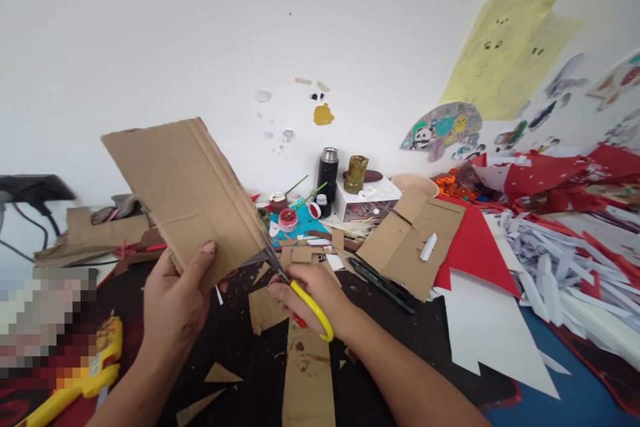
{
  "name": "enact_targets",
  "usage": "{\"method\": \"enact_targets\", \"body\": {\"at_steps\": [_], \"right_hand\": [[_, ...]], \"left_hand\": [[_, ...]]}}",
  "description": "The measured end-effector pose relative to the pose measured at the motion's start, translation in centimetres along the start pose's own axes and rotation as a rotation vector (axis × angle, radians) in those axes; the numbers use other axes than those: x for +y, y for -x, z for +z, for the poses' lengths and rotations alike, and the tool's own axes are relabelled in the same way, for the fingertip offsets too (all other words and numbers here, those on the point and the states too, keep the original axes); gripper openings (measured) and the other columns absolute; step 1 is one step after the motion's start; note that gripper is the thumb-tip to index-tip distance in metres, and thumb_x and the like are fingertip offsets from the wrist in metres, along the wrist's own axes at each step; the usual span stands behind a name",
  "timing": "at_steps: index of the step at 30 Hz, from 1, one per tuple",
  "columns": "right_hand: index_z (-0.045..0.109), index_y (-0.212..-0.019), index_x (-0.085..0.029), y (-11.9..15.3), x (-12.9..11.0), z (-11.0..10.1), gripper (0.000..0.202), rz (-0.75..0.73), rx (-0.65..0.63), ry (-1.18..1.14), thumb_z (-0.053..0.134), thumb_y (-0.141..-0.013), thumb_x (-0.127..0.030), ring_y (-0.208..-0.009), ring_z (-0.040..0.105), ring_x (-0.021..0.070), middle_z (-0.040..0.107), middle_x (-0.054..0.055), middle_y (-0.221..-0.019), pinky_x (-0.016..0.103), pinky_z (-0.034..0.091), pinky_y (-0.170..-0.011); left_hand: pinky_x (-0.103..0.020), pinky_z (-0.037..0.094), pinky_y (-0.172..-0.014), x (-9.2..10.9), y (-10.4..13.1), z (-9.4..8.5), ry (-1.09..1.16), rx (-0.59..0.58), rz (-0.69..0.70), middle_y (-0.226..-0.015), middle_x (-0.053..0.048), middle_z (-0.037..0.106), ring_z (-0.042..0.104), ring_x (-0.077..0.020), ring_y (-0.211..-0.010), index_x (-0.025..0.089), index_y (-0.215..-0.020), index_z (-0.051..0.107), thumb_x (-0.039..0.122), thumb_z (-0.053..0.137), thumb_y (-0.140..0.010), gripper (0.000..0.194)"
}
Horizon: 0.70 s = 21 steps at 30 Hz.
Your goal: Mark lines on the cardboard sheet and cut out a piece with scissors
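Observation:
My left hand (181, 293) grips the lower part of a brown cardboard piece (180, 180), its thumb on the near face and the other fingers mostly behind. The cardboard is raised and tilted above the dark table. In my right hand (313, 297) is a pair of scissors (315, 313) with yellow and red handles, fingers wrapped around them. The blades meet the cardboard's lower right edge; how far they reach in is hard to make out. Below lie a cardboard strip (307, 380) and a small cardboard scrap (266, 310).
A yellow glue gun (103, 357) lies at left. Behind stand a black flask (328, 173), a white box (367, 200) and paint jars (287, 219). Right are a cardboard sheet (440, 227), a dark green craft knife (380, 283), red card (475, 247) and piled paper strips (545, 267).

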State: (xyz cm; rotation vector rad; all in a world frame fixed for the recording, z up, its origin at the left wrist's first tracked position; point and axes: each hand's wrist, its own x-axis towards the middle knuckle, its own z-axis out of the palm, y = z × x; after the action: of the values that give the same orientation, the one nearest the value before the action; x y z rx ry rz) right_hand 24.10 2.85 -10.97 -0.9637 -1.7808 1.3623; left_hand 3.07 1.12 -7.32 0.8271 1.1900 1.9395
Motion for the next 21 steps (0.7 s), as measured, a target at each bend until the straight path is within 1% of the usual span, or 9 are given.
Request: {"method": "enact_targets", "body": {"at_steps": [2, 4, 9, 14, 19, 21], "right_hand": [[0.084, -0.097, -0.022, 0.05, -0.04, -0.02, 0.053, -0.005, 0.010, 0.020, 0.079, -0.091, -0.074, -0.057, 0.068, 0.0212, 0.071, 0.002, -0.069, 0.027, 0.047, -0.052], [0.083, -0.097, -0.021, 0.06, -0.03, -0.02, 0.053, -0.013, 0.026, 0.038, 0.080, -0.092, -0.073, -0.058, 0.067, 0.0204, 0.069, 0.001, -0.067, 0.026, 0.047, -0.053], [0.082, -0.098, -0.019, 0.02, -0.13, -0.03, 0.053, -0.006, 0.049, 0.045, 0.082, -0.092, -0.072, -0.055, 0.065, 0.0176, 0.069, 0.000, -0.067, 0.025, 0.046, -0.052], [0.083, -0.098, -0.019, 0.13, -0.20, 0.06, 0.053, 0.006, 0.050, 0.064, 0.081, -0.092, -0.072, -0.056, 0.065, 0.0174, 0.070, 0.001, -0.070, 0.025, 0.047, -0.053], [0.082, -0.101, -0.021, 0.25, -0.07, 0.19, 0.051, 0.028, 0.056, 0.053, 0.081, -0.094, -0.070, -0.058, 0.065, 0.0184, 0.069, 0.000, -0.067, 0.026, 0.047, -0.054], [0.082, -0.100, -0.021, 0.18, 0.01, 0.16, 0.049, 0.029, 0.063, 0.060, 0.081, -0.094, -0.069, -0.059, 0.065, 0.0186, 0.068, -0.001, -0.066, 0.026, 0.047, -0.055]], "left_hand": [[-0.023, 0.047, -0.036, -0.10, 0.21, -0.03, -0.026, -0.021, -0.017, -0.090, 0.001, 0.076, 0.064, -0.0147, -0.057, 0.024, -0.093, 0.075, 0.041, 0.100, -0.063, 0.042], [-0.024, 0.048, -0.036, -0.18, 0.37, -0.04, -0.041, -0.030, -0.023, -0.091, 0.000, 0.077, 0.065, -0.0156, -0.058, 0.023, -0.095, 0.076, 0.043, 0.101, -0.063, 0.045], [-0.023, 0.050, -0.036, -0.13, 0.61, -0.02, -0.054, -0.003, 0.001, -0.092, 0.001, 0.078, 0.066, -0.0150, -0.058, 0.020, -0.101, 0.076, 0.045, 0.102, -0.062, 0.053], [-0.024, 0.048, -0.034, 0.10, 0.66, 0.02, -0.053, -0.007, 0.019, -0.084, 0.003, 0.075, 0.064, -0.0147, -0.052, 0.020, -0.096, 0.073, 0.044, 0.101, -0.063, 0.050], [-0.024, 0.044, -0.030, 0.14, 0.69, 0.11, -0.055, -0.022, 0.010, -0.078, 0.004, 0.074, 0.062, -0.0154, -0.047, 0.021, -0.094, 0.072, 0.044, 0.102, -0.059, 0.051], [-0.025, 0.045, -0.031, 0.16, 0.74, 0.18, -0.061, -0.021, 0.006, -0.077, 0.003, 0.074, 0.062, -0.0157, -0.047, 0.021, -0.092, 0.071, 0.045, 0.101, -0.058, 0.051]]}}
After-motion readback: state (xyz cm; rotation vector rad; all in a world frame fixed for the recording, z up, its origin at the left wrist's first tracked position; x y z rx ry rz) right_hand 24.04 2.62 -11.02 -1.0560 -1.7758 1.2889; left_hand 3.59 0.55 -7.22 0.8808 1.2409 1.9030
